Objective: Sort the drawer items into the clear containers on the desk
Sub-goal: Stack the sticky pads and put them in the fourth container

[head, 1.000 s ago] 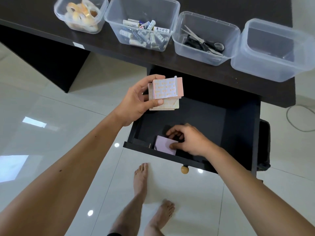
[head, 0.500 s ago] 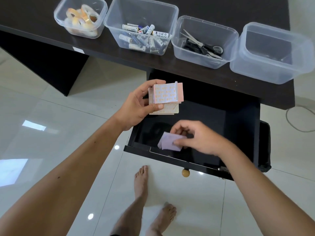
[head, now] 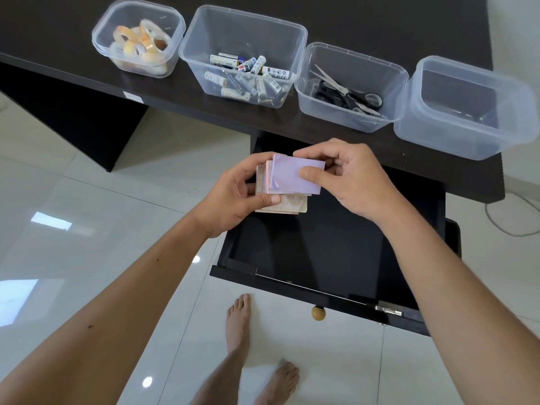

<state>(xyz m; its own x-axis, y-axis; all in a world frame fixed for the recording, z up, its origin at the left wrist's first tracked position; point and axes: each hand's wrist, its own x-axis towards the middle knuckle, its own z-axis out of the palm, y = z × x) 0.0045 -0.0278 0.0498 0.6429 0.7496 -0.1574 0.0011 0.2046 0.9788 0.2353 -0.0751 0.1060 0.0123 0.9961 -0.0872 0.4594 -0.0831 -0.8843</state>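
My left hand (head: 233, 194) grips a small stack of sticky note pads (head: 287, 204) above the open black drawer (head: 315, 247). My right hand (head: 347, 176) pinches a lilac pad (head: 287, 176) and holds it on top of that stack, thumb on its face. The drawer's dark inside shows no other items. On the dark desk (head: 350, 13) stand several clear containers: one with tape rolls (head: 138, 39), one with batteries (head: 242, 57), one with scissors (head: 349, 89), and an empty one (head: 464, 109) at the right.
The drawer's front panel has a round wooden knob (head: 318, 313). My bare feet (head: 238, 323) stand on glossy white floor tiles below it. A thin cable (head: 514, 217) lies on the floor at the far right.
My right hand lifted the lilac pad out of the drawer's front and brought it up onto the stack in my left hand. The left hand stayed roughly in place.
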